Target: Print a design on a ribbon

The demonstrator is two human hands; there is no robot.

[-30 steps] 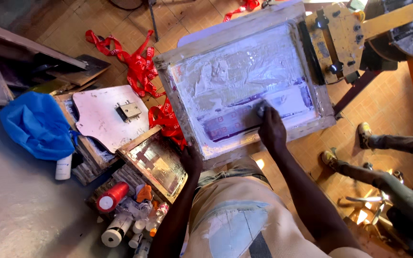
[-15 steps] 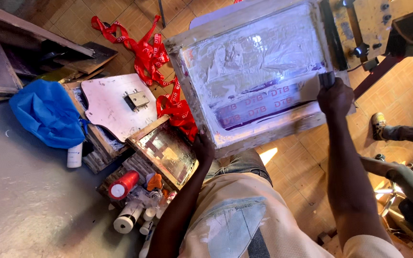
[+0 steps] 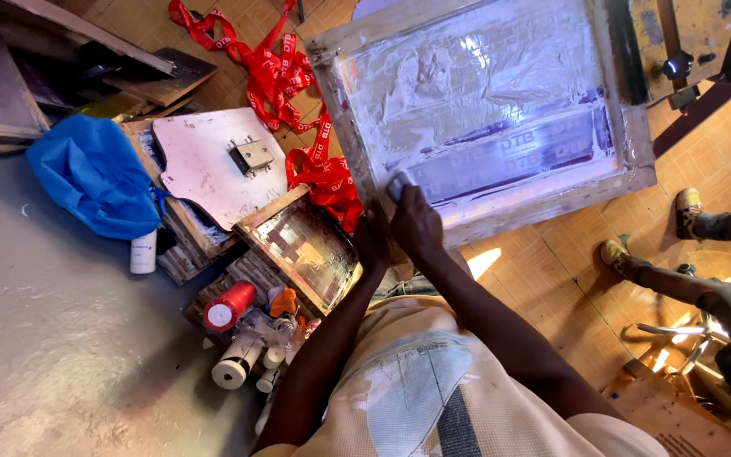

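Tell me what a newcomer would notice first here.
The big wood-framed printing screen, smeared with pale ink, fills the top centre; the right hand presses a small grey pad on its lower left part, the left hand at the frame edge. Bright red ribbons trail left of it, beside a blue cloth.

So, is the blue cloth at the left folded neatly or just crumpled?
Crumpled. The blue cloth lies in a loose heap with uneven wrinkles and no straight folded edges, draped partly over the wooden boards beside the pale board.
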